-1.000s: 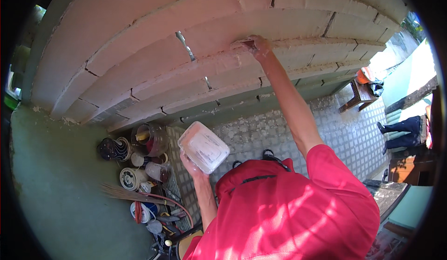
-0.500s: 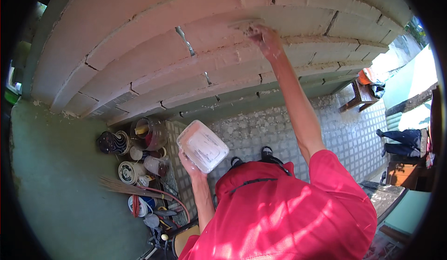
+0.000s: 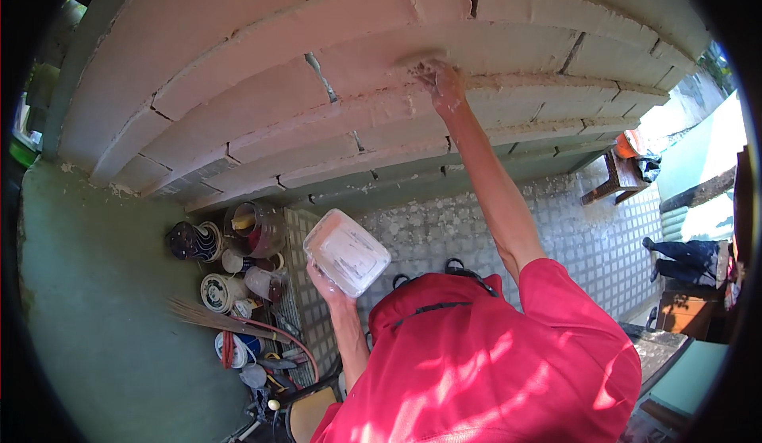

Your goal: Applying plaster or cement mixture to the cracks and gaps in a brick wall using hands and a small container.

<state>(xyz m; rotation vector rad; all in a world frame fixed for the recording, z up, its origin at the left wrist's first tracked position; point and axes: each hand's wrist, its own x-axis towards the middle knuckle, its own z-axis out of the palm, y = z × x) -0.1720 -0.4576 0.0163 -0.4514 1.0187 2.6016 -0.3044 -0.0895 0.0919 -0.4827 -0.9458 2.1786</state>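
Observation:
My right hand (image 3: 441,82) is raised high and presses against a pale block wall (image 3: 262,86), on a wet smear of whitish filler. Whether it holds a small tool or just spreads with its fingers is too small to tell. My left hand (image 3: 329,280) grips a white rectangular tub (image 3: 346,252) from below, held at chest height and tilted, with white paste inside. My red shirt (image 3: 484,364) fills the lower middle.
Buckets, tins and jars (image 3: 230,260) crowd the tiled floor at the wall's foot, with a broom (image 3: 214,320) and a red hose (image 3: 270,336). A wooden stool (image 3: 615,177) stands far right. Another person's legs (image 3: 683,256) show at the right edge.
My right hand has slid leftward and slightly upward along the block face over the last second. The tub in my left hand has stayed at about the same place.

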